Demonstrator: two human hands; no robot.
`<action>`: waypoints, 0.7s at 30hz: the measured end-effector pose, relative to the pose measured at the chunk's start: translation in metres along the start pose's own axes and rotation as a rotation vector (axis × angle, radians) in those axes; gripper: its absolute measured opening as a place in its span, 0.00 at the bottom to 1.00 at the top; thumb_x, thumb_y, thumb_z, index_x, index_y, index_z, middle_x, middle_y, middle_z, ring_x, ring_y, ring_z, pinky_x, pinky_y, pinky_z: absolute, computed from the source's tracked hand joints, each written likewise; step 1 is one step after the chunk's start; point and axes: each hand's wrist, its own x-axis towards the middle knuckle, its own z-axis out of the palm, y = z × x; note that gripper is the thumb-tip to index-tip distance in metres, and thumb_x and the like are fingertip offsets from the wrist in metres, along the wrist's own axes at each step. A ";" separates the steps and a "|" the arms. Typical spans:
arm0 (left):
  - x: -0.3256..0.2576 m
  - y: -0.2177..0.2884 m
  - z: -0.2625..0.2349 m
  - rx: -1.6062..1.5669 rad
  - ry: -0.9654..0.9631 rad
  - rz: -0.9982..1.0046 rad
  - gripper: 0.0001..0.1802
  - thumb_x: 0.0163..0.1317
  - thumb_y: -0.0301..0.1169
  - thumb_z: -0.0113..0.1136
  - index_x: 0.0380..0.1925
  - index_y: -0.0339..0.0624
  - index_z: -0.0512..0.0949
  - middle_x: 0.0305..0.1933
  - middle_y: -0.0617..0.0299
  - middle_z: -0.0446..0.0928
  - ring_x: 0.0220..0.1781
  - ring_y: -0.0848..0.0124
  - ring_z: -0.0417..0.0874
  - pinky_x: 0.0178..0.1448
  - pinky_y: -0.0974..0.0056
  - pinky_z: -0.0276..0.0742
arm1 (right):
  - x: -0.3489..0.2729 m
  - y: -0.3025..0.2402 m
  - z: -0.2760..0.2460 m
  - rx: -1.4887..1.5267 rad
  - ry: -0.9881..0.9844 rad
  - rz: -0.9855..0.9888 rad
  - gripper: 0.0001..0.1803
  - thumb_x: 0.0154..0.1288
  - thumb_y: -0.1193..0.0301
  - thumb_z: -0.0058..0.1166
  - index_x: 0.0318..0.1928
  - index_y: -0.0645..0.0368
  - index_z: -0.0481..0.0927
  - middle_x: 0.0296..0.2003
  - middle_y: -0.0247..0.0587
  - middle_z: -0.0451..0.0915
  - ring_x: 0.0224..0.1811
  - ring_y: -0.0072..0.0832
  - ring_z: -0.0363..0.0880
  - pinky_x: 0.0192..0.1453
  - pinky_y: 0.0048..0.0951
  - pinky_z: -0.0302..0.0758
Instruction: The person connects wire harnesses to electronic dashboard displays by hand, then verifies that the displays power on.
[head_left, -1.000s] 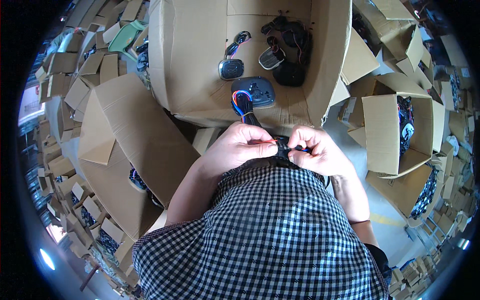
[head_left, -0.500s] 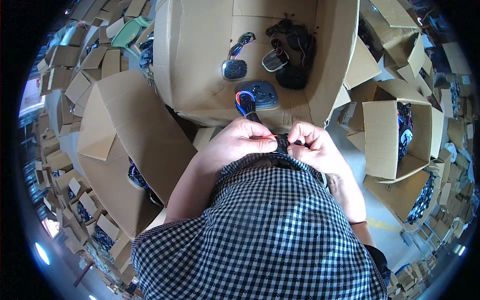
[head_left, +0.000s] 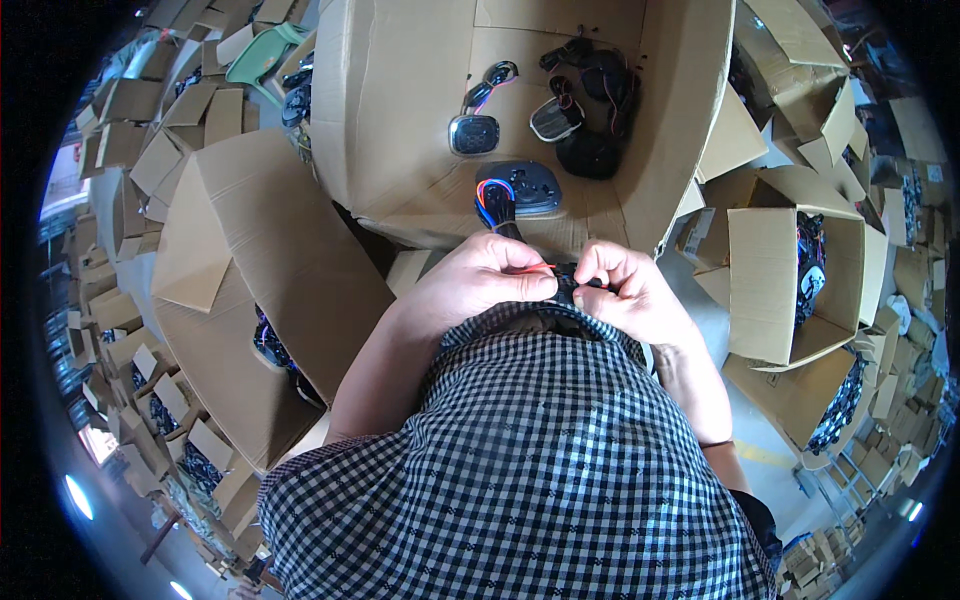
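My left hand (head_left: 495, 272) is closed in a pinch on a thin red wire (head_left: 540, 266) close in front of my body. My right hand (head_left: 628, 288) is closed at the edge of a small dark part (head_left: 566, 283) between the two hands; its fingertips hide what exactly they grip. Just beyond my left hand, a bundled black cable (head_left: 503, 207) with blue, orange and red wires loops up. It lies against a flat black oval unit (head_left: 535, 188) in the box, and its lower end passes behind my fingers.
A large open cardboard box (head_left: 395, 130) stands ahead, holding a small rounded unit with a cable (head_left: 474, 135), a grey-faced unit (head_left: 556, 119) and black round parts (head_left: 588, 155). Cartons flank me at left (head_left: 280, 240) and right (head_left: 760, 290). A green chair (head_left: 262, 62) stands far left.
The box and its contents sit slightly further right and higher in view. Both hands keep almost the same place and the same pinch.
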 end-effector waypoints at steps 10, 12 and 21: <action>0.000 -0.007 0.006 0.169 0.134 0.167 0.08 0.61 0.30 0.55 0.32 0.36 0.77 0.27 0.71 0.74 0.29 0.85 0.69 0.32 0.76 0.66 | -0.002 0.019 0.008 -0.020 0.110 -0.079 0.08 0.63 0.73 0.50 0.43 0.60 0.70 0.27 0.25 0.69 0.29 0.10 0.64 0.32 0.15 0.63; 0.001 -0.012 0.013 0.105 0.234 0.236 0.09 0.63 0.30 0.53 0.34 0.34 0.77 0.26 0.71 0.72 0.28 0.85 0.69 0.32 0.76 0.67 | -0.005 0.017 0.006 0.212 0.124 -0.102 0.13 0.66 0.69 0.48 0.49 0.60 0.69 0.28 0.26 0.70 0.30 0.12 0.66 0.32 0.15 0.65; 0.002 -0.016 0.016 0.315 0.368 0.487 0.14 0.66 0.30 0.47 0.48 0.37 0.74 0.27 0.67 0.73 0.29 0.80 0.73 0.36 0.76 0.70 | 0.000 0.001 -0.002 -0.394 0.283 -0.274 0.17 0.65 0.73 0.46 0.54 0.65 0.68 0.31 0.37 0.74 0.33 0.22 0.74 0.39 0.21 0.73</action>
